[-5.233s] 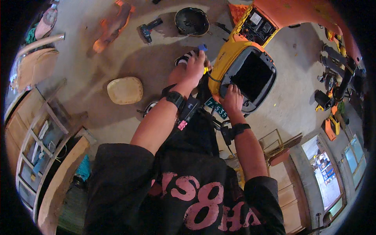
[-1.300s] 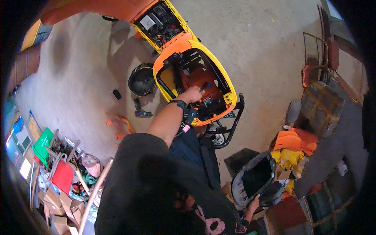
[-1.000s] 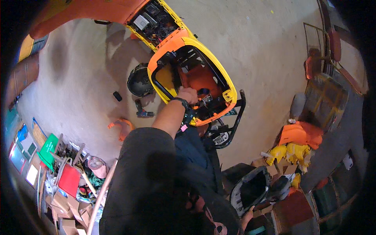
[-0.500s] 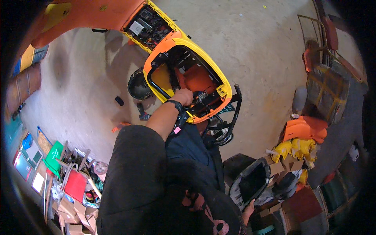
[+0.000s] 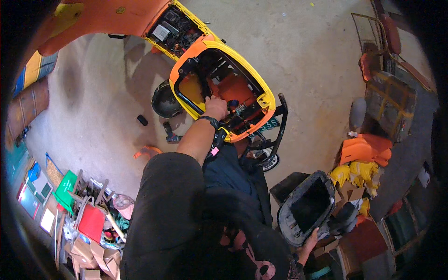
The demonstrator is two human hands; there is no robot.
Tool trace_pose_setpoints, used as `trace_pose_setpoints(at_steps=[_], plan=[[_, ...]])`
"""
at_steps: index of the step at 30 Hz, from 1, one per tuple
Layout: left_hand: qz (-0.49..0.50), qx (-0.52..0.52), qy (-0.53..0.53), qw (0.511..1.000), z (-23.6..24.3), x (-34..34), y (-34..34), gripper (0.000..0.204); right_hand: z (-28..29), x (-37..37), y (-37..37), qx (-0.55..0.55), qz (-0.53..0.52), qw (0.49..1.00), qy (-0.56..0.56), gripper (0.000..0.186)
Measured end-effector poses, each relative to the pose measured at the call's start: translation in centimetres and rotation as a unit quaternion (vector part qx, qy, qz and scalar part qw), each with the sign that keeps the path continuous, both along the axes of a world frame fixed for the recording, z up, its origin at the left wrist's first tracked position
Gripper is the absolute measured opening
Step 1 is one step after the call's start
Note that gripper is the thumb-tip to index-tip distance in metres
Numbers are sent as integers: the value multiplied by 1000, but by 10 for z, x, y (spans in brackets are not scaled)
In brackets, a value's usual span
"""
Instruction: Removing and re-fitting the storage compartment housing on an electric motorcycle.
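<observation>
A yellow-and-orange scooter body (image 5: 240, 51) stands before me with its seat opening uncovered, showing black frame tubes, wiring and an orange panel inside. My left hand (image 5: 216, 108) reaches into the near left part of this opening, its fingers curled down by the black parts; what they grip is hidden. At the lower right, my right hand (image 5: 308, 242) holds the near edge of a tub-like oval scooter part (image 5: 290, 219), grey and dusty at the rim with a dark hollow. It is held tilted, away from the scooter. A black grab rail (image 5: 280, 130) sticks out at the scooter's rear.
On the floor left of the scooter lie a black bowl-shaped thing (image 5: 164, 100), a power drill (image 5: 171, 134) and a small black object (image 5: 142, 120). Orange panels (image 5: 366, 148), yellow-wrapped parts and cardboard are piled at right. A red chair (image 5: 91, 221) stands amid clutter at lower left.
My right hand has raised the oval part and brought it further into view, up and to the right. My left hand stays in the seat opening, its fingers shifted slightly.
</observation>
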State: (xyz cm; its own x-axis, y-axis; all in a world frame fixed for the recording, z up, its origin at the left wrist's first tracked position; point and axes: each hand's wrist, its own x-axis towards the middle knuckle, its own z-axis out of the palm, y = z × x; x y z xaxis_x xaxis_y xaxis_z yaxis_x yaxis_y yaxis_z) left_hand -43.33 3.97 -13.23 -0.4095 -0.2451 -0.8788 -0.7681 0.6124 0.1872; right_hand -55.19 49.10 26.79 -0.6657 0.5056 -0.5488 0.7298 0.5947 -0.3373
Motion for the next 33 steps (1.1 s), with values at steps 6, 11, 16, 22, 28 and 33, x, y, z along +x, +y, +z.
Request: trace_pose_setpoints(at_steps=[6,11,16,22,28,33], plan=[[134,-64,73,986,5,6,6,34,-19,-24,88,103,135,985,-30,56],[380,-107,257,882,26,22,5,42,-39,-23,64,-11,94,995,26,65],[519,-127,274,800,51,50,23,50,-75,-47,101,25,137,990,-26,59],[824,-58,286,486,87,99,64,46,-119,-71,133,11,141,990,1,57],[881,38,357,307,128,116,102,45,-107,-78,71,24,114,992,-47,63],[887,91,353,284,158,94,90,58,-146,-99,109,-35,97,994,44,59]])
